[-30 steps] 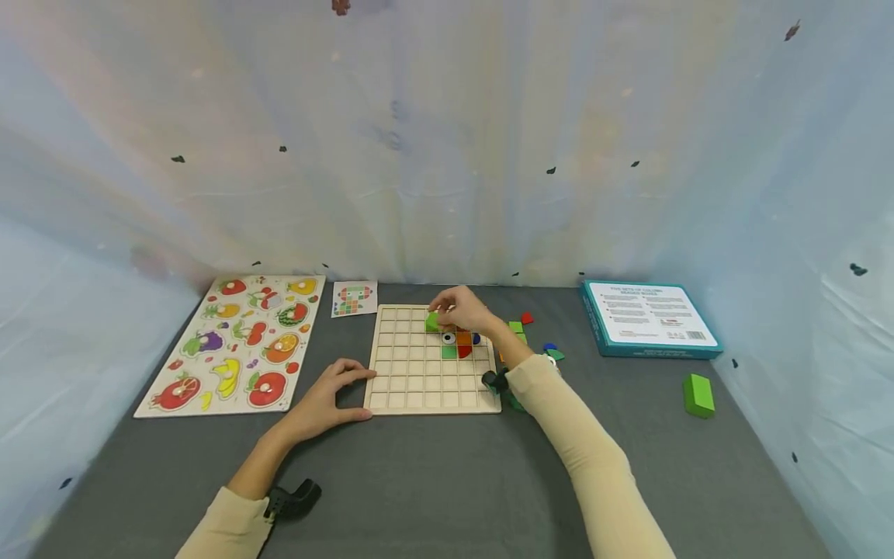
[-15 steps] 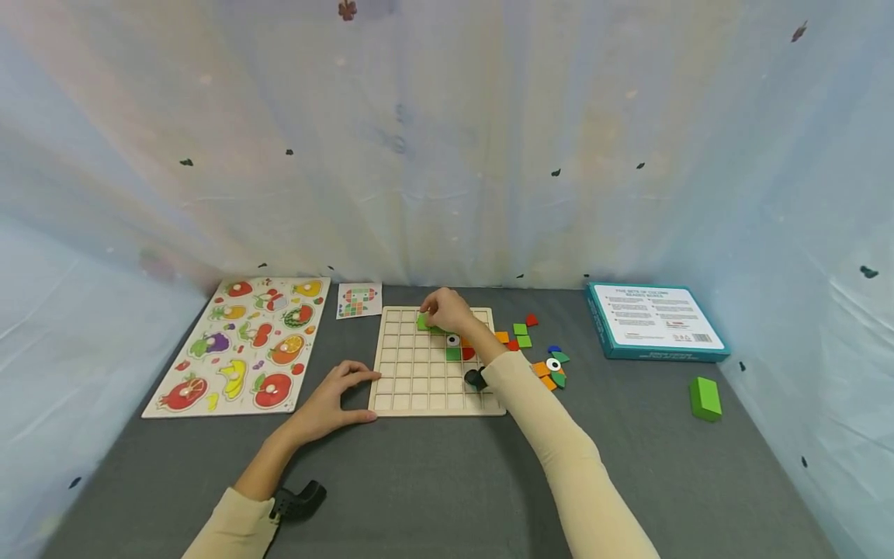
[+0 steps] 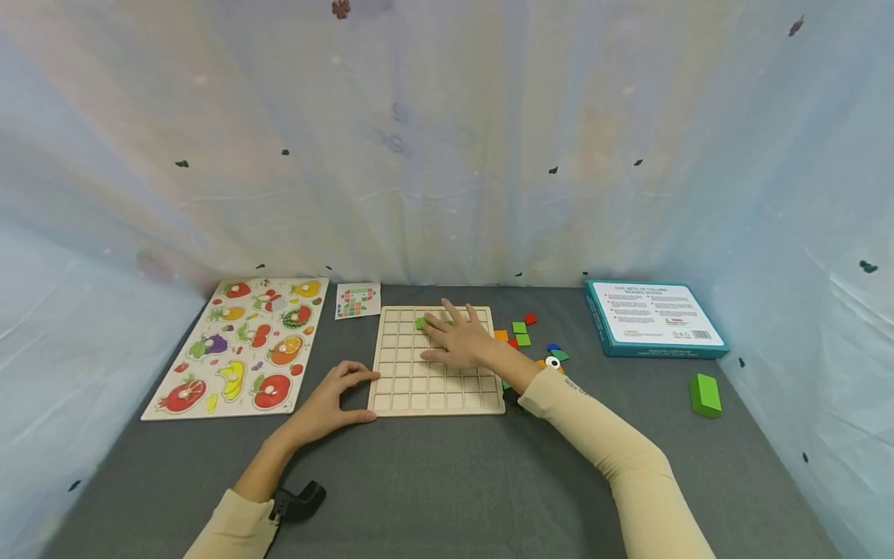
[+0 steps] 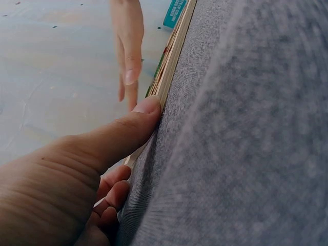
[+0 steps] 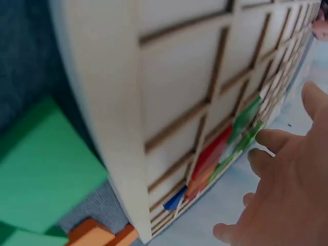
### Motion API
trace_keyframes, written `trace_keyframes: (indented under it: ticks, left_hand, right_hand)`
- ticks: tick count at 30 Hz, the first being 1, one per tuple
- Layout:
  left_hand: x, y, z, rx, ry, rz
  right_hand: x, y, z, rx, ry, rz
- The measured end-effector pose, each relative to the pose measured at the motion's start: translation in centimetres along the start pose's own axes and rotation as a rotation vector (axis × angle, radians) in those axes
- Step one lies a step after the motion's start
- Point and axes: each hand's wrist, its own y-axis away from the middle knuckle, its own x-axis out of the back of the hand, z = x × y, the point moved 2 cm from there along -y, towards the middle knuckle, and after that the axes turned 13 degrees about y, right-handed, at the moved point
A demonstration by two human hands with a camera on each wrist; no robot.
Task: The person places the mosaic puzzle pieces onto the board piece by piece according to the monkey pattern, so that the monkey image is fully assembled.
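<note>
A pale wooden grid board (image 3: 412,388) lies on the grey cloth. My left hand (image 3: 327,404) touches its left side near the front corner, thumb on the edge in the left wrist view. Over the board's upper right part, my right hand (image 3: 457,341) is spread with fingers fairly straight and holds nothing. A small green square tile (image 3: 420,323) shows beyond its fingertips. In the right wrist view, red (image 5: 212,151), orange (image 5: 200,182), blue (image 5: 175,199) and green (image 5: 248,118) tiles sit in the grid. In the head view the hand hides most of these tiles.
Loose tiles, including green squares (image 3: 519,328) and a round white eye piece (image 3: 553,362), lie right of the board. A pattern card (image 3: 358,300) and fruit puzzle board (image 3: 237,349) are left. A teal box (image 3: 656,318) and green block (image 3: 705,396) lie right.
My right hand was pinching at green tiles in the board's upper rows, moving left. Now its fingers have spread out, lower over the board. The left hand stays at the edge.
</note>
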Motion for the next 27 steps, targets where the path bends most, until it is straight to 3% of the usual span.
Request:
trace_keyframes:
  ticks: [5,16,23,27]
  left_hand:
    - [-0.1,0.1,-0.1,0.005,0.006,-0.006]
    - [0.2,0.0,-0.2,0.015,-0.007,-0.003]
    - [0.3,0.1,-0.1,0.031,-0.006,0.007]
    - [0.1,0.0,0.2,0.019,0.000,-0.002]
  right_hand:
    - [-0.3,0.0,-0.6,-0.015,0.005,-0.030]
    - [0.2,0.1,-1.4,0.004,-0.011,0.011]
    - [0.1,0.0,-1.2,0.020,-0.067,-0.009]
    - [-0.4,0.8,0.1,-0.032,-0.150,-0.004]
